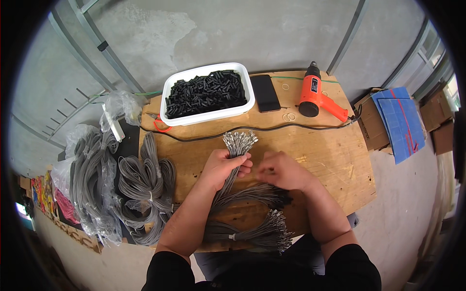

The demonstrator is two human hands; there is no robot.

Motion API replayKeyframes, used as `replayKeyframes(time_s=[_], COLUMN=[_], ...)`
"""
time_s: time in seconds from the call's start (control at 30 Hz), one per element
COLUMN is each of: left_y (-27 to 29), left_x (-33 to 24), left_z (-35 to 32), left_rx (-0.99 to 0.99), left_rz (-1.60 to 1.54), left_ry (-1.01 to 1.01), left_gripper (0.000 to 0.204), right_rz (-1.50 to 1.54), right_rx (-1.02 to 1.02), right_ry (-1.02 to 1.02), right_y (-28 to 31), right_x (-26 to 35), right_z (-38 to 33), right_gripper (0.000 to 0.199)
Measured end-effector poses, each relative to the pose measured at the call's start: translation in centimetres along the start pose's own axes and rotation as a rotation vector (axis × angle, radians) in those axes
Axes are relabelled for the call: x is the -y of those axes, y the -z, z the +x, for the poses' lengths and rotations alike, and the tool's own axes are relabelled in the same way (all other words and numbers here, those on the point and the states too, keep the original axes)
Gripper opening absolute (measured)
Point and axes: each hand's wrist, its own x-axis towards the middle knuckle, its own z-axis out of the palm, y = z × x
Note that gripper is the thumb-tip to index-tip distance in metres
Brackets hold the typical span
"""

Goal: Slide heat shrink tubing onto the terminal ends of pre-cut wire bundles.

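Note:
My left hand [224,167] is closed around a bundle of thin grey cables; their silvery metal terminals [240,141] fan out above the fist. Just to the right is my right hand [284,170], its fingers curled and slightly blurred, and whatever may be between them cannot be made out. Below that hand lies another bunch of grey cables [257,193], with dark ends at its right. Closer to me, a tied cable bundle [233,236] rests along the table's near edge, its metal terminals pointing right.
On the wooden table [335,165] stand a white tub [213,116] of short black sleeves, a black phone [268,93] and an orange heat gun [313,94]. A black cord [228,132] crosses behind my hands. Orange-handled pliers [161,125] and coiled grey cables [145,182] lie left.

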Motion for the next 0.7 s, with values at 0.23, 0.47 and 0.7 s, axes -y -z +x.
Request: replayKeyframes(time_s=[0.23,0.47,0.7], left_y=[-0.1,-0.2,-0.4], left_x=[0.0,0.1,-0.4], left_z=[-0.1,0.0,-0.4], left_rx=[0.152,0.14,0.029], left_rz=[0.044,0.173,0.013], left_ry=[-0.01,-0.028,0.016], left_gripper=[0.025,0.022,0.02], right_rz=[0.492,0.52,0.596], right_rx=[-0.177,-0.267,-0.3], right_ry=[-0.227,-0.27,-0.173], right_y=[-1.2,-2.1,-1.4], right_x=[-1.9,-1.2,-1.1], right_z=[1.2,1.7,1.4], right_gripper=[0.018,0.013,0.014])
